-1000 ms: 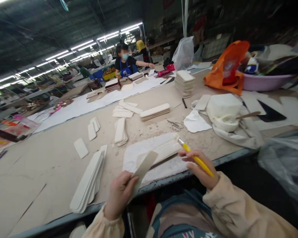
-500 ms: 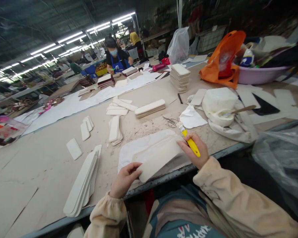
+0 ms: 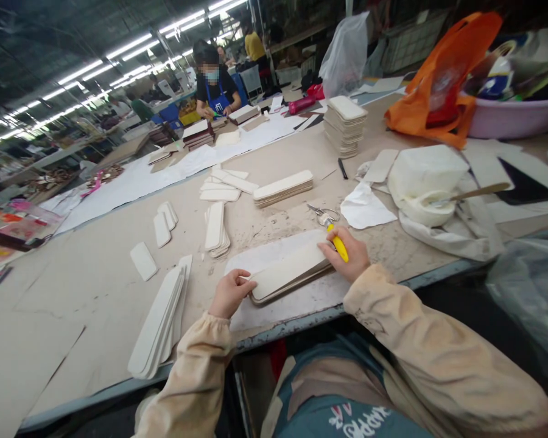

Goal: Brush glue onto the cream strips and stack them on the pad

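Note:
A long cream panel (image 3: 288, 271) lies over a stack of similar panels on white paper (image 3: 260, 316) at the table's front edge. My left hand (image 3: 231, 293) pinches the panel's left end between thumb and fingers. At its right end my right hand (image 3: 347, 252) touches the panel with its fingertips and holds a yellow-handled brush (image 3: 338, 243), bristles pointing away from me. Just beyond the brush lie metal scissors (image 3: 324, 215). To the left, long cream strips (image 3: 158, 322) are fanned out, and short strips (image 3: 215, 228) form a small pile.
A bowl of white paste (image 3: 432, 210) with a stick stands at the right, near an orange bag (image 3: 432, 91) and a purple basin (image 3: 516, 118). Further stacks of panels (image 3: 346, 125) stand behind. A masked person in a blue apron (image 3: 217, 97) works across the table.
The panel has come down flat onto the stack, where it was held tilted before. Both hands have moved with it, the brush still in my right hand. The view has shifted slightly.

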{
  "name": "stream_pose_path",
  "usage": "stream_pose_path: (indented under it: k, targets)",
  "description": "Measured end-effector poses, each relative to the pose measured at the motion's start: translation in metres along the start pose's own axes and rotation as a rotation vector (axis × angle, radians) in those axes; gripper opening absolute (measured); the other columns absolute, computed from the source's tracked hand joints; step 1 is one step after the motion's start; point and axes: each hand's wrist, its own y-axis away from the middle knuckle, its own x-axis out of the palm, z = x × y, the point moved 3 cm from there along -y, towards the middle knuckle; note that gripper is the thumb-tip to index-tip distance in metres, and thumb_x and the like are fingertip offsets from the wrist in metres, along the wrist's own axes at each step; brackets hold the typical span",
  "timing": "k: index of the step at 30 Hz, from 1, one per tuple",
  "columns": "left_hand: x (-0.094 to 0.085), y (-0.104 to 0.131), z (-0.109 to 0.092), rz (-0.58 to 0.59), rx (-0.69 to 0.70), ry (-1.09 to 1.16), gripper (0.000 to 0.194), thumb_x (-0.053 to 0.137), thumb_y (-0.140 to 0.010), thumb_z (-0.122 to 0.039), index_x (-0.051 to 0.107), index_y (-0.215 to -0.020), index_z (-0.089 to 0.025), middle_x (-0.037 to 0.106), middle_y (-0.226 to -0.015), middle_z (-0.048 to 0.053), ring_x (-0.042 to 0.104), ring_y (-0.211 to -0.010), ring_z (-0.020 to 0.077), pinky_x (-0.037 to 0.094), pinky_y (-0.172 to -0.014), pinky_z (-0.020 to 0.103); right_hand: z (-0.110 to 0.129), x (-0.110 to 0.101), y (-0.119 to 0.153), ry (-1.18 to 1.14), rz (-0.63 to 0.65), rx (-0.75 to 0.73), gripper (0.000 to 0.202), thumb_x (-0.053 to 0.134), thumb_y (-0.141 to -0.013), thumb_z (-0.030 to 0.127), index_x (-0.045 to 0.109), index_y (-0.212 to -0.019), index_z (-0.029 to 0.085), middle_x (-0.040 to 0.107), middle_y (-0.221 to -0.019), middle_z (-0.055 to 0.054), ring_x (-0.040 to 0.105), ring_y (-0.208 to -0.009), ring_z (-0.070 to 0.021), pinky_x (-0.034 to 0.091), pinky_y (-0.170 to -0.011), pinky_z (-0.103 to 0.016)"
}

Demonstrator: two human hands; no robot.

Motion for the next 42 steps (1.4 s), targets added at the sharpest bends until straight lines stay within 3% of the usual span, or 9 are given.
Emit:
stream_pose_path:
  k: [8,23,27,31,34,37,42]
  targets:
    - [0.000,-0.003,0.007,-0.044,0.020,-0.154,0.028,0.069,-0.063,-0.037,0.058,-0.083,-0.020,0.061,-0.054,-0.004,0.057,-0.050,0.0138,0.041,-0.054,0.025,-0.006,0.006,0.001,0.056,0.040,0.011,0.024,0.060,-0.079,0.046,0.054,-0.084,0.023,0.057,-0.061,0.002,0.053,-0.053,-0.0148,0.040,-0.056,-0.026]
    - [-0.001,-0.003,0.002,0.012,0.060,-0.294,0.034,0.064,-0.067,-0.043,0.058,-0.090,-0.018,0.063,-0.057,-0.003,0.058,-0.055,0.0160,0.042,-0.057,0.027,-0.018,0.015,0.004,0.278,0.119,-0.060,0.010,0.057,-0.083,0.030,0.054,-0.090,0.023,0.063,-0.074,-0.002,0.059,-0.067,-0.0192,0.040,-0.061,-0.028]
    - [-0.002,-0.005,0.003,0.030,0.057,-0.346,0.041,0.063,-0.067,-0.048,0.059,-0.094,-0.017,0.061,-0.057,-0.004,0.057,-0.055,0.0162,0.042,-0.058,0.028,-0.018,0.014,0.004,0.362,0.069,-0.204,0.010,0.056,-0.084,0.023,0.056,-0.094,0.021,0.066,-0.085,-0.007,0.059,-0.082,-0.0224,0.043,-0.071,-0.031]
    - [-0.003,-0.007,0.006,0.053,0.075,-0.366,0.048,0.061,-0.068,-0.055,0.062,-0.097,-0.017,0.060,-0.057,-0.004,0.057,-0.057,0.0171,0.042,-0.058,0.028,-0.002,0.021,0.016,0.359,0.063,-0.409,0.007,0.051,-0.087,0.017,0.057,-0.089,0.020,0.066,-0.087,-0.007,0.059,-0.089,-0.0212,0.044,-0.080,-0.034]
    - [-0.005,-0.008,0.006,0.051,0.073,-0.362,0.051,0.061,-0.068,-0.059,0.063,-0.096,-0.017,0.060,-0.058,-0.004,0.058,-0.058,0.0179,0.042,-0.059,0.029,0.015,0.038,0.037,0.275,0.150,-0.566,0.006,0.052,-0.089,0.023,0.057,-0.089,0.020,0.067,-0.096,-0.007,0.058,-0.104,-0.0202,0.044,-0.089,-0.034]
    - [-0.005,-0.009,0.004,0.048,0.064,-0.378,0.053,0.061,-0.065,-0.061,0.065,-0.094,-0.017,0.059,-0.057,-0.003,0.058,-0.058,0.0190,0.043,-0.059,0.030,0.022,0.058,0.054,0.266,0.250,-0.665,0.019,0.055,-0.090,0.038,0.058,-0.097,0.021,0.065,-0.112,-0.008,0.050,-0.123,-0.0225,0.036,-0.104,-0.040]
    - [-0.005,-0.008,-0.001,0.039,0.077,-0.415,0.050,0.062,-0.064,-0.059,0.066,-0.090,-0.017,0.058,-0.056,-0.003,0.059,-0.059,0.0194,0.043,-0.058,0.030,0.005,0.057,0.052,0.273,0.348,-0.547,0.032,0.057,-0.088,0.049,0.058,-0.099,0.019,0.066,-0.113,-0.010,0.050,-0.125,-0.0241,0.030,-0.109,-0.045]
